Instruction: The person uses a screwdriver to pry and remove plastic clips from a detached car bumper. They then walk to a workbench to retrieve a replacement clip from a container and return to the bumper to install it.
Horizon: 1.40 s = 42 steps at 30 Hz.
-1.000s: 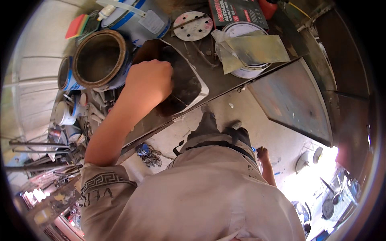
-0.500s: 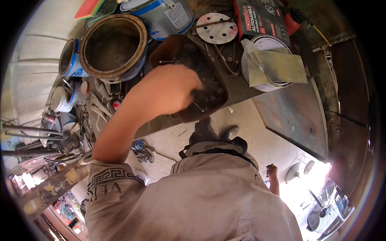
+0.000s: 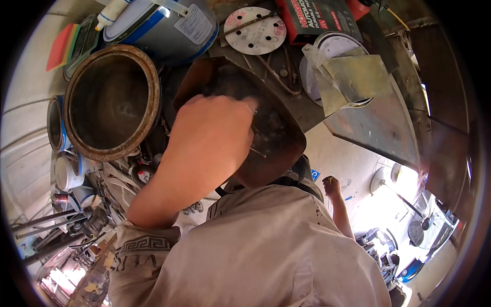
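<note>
My left hand is closed, its fingers curled down inside a dark, rusty, shallow metal tray; what they grip, if anything, is hidden. Thin metal pins or screws show near the fingertips, and the tray's interior is blurred. The tray juts over the workbench's near edge, in front of my body. Low at the right, my right hand hangs beside my trousers, closed on a small yellowish object too small to name.
Around the tray stand a rusty-rimmed can, a large grey bucket, a perforated sanding disc, a box and a lidded tin under yellowish sheets. A metal panel and fan are at the right.
The tray has shifted toward my body and right, now covering more floor beyond the bench edge. My left hand has moved right and down with it, staying curled inside.
</note>
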### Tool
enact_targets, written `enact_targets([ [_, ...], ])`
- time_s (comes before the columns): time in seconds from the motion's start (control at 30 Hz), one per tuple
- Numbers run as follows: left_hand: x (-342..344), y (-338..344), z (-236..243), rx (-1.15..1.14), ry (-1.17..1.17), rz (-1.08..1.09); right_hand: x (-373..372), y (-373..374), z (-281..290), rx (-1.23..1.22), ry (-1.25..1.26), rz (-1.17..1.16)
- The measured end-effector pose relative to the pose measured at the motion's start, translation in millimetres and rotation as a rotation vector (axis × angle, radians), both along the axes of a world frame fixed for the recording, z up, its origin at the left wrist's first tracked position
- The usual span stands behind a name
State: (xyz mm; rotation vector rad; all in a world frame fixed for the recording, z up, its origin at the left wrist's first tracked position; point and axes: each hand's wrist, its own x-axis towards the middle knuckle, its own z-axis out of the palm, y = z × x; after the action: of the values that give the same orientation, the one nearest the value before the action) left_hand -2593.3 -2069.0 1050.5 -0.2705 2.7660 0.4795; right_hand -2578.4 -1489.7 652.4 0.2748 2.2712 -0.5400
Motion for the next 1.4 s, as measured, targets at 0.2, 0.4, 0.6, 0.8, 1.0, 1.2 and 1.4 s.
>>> enact_targets([
  [0.2,-2,-5,-7,0.073,-0.006,-0.018,26,19,8,0.025,-0.108,-0.184],
  [0.4,-7,-8,-12,0.055,-0.138,-0.036,30,11,13,0.019,-0.137,-0.207],
  [0.6,-11,-4,-10,0.033,-0.131,-0.030,13,-7,2,-0.065,-0.098,-0.179],
  [0.8,-16,-7,-10,-0.038,-0.218,-0.068,3,-12,1,-0.110,-0.069,-0.168],
  [1.0,-13,-8,0,-0.052,-0.179,0.004,15,8,3,-0.051,-0.108,-0.198],
  [1.2,-12,-11,-3,-0.050,-0.128,0.000,32,21,1,0.004,-0.154,-0.242],
  [1.4,-16,-12,-5,-0.022,-0.197,0.003,29,8,9,-0.034,-0.138,-0.253],
])
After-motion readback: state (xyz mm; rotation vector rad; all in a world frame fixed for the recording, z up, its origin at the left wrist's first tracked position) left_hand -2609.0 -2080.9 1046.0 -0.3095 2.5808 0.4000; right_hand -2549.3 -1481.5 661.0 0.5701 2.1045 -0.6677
